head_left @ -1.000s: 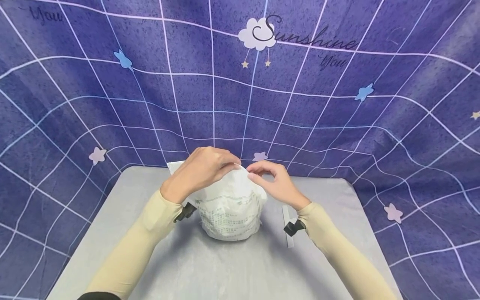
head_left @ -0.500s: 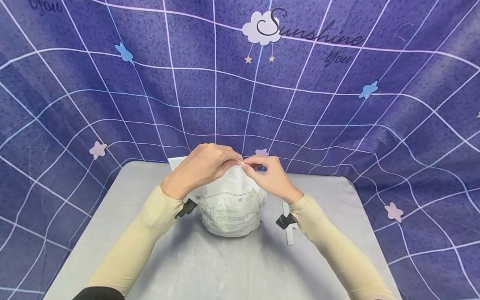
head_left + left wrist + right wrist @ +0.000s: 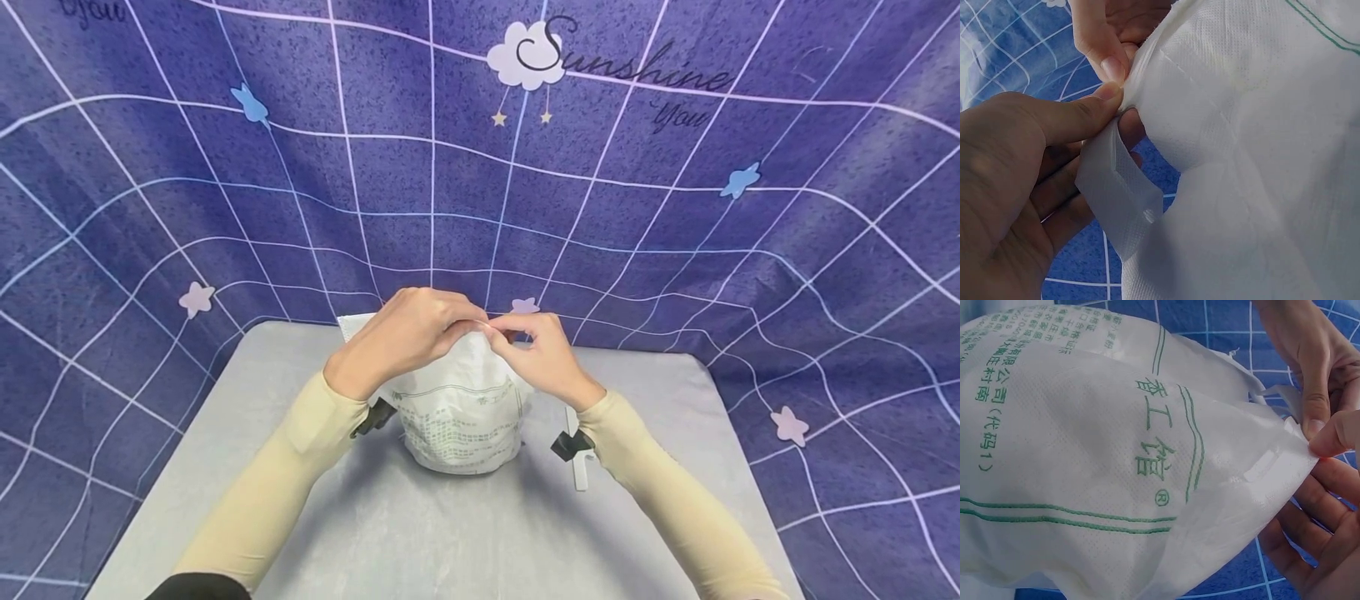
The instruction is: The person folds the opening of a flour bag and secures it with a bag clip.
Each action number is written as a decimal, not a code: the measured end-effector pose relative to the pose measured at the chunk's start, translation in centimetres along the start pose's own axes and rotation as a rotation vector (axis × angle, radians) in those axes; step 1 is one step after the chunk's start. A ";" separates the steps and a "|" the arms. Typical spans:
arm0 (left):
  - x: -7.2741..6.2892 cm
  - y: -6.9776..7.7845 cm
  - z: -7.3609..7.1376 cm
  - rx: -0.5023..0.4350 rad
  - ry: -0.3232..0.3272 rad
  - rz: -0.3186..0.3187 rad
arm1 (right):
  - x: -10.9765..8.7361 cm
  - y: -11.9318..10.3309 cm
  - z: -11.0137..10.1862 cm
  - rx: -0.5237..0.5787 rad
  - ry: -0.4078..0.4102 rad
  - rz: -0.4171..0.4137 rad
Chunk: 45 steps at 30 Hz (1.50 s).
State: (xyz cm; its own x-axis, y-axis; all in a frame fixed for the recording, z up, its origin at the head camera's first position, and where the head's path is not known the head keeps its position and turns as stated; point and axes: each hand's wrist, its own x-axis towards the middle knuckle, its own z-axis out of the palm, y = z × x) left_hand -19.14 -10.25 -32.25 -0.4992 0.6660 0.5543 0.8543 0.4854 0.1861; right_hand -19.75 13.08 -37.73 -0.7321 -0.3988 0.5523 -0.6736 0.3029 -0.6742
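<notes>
A full white bag (image 3: 459,429) with green printed lettering stands upright in the middle of the table. My left hand (image 3: 416,329) pinches its gathered top edge between thumb and fingers. Right beside it, my right hand (image 3: 546,354) pinches the same edge, the fingertips of both hands meeting. In the left wrist view a folded flap (image 3: 1119,187) of white material hangs below the left thumb (image 3: 1079,115). The right wrist view shows the bag's corner drawn to a point at the right thumb (image 3: 1338,434). What the bag contains is hidden.
A thin white strip (image 3: 580,475) lies on the grey-covered table (image 3: 420,542), partly under my right wrist. A purple-blue curtain (image 3: 375,183) with a grid and stars hangs behind and at the sides. Dark devices (image 3: 372,417) sit on both wrists.
My right hand has moved left along the bag's top edge until its fingertips meet the left hand's. The left hand keeps its hold. In the last half second almost nothing moves.
</notes>
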 end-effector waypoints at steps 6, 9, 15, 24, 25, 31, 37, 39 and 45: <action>0.1 0.1 0.0 -0.004 -0.006 0.003 | -0.3 0.2 0.0 -0.011 0.009 -0.024; 0.1 0.1 -0.1 0.006 -0.011 0.000 | -0.4 0.2 0.0 -0.019 0.008 -0.015; 0.1 0.2 -0.2 0.019 -0.005 0.007 | -0.7 0.4 0.0 -0.027 0.014 -0.009; 0.1 0.1 -0.2 0.025 0.007 0.020 | -0.9 0.5 0.1 -0.015 0.024 -0.006; 0.1 0.2 -0.2 0.026 0.009 0.022 | -1.0 0.5 0.1 -0.012 0.022 -0.003; 0.0 0.3 -0.2 0.025 0.009 0.019 | -1.4 0.7 0.1 -0.013 0.015 0.021; 0.0 0.4 -0.3 0.029 0.009 0.015 | -1.7 1.0 0.1 -0.017 0.018 0.030; -0.1 0.4 -0.3 0.032 0.006 0.011 | -1.9 1.1 0.1 -0.008 0.015 0.039; -0.2 0.4 -0.4 0.033 0.000 0.001 | -2.6 1.7 0.2 0.012 -0.001 0.091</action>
State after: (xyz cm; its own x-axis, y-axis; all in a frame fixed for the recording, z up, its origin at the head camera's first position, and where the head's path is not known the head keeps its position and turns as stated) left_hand -18.62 -10.46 -31.97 -0.4987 0.6664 0.5542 0.8492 0.5036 0.1587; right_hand -19.01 14.42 -40.42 -0.7900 -0.3709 0.4882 -0.6032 0.3273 -0.7274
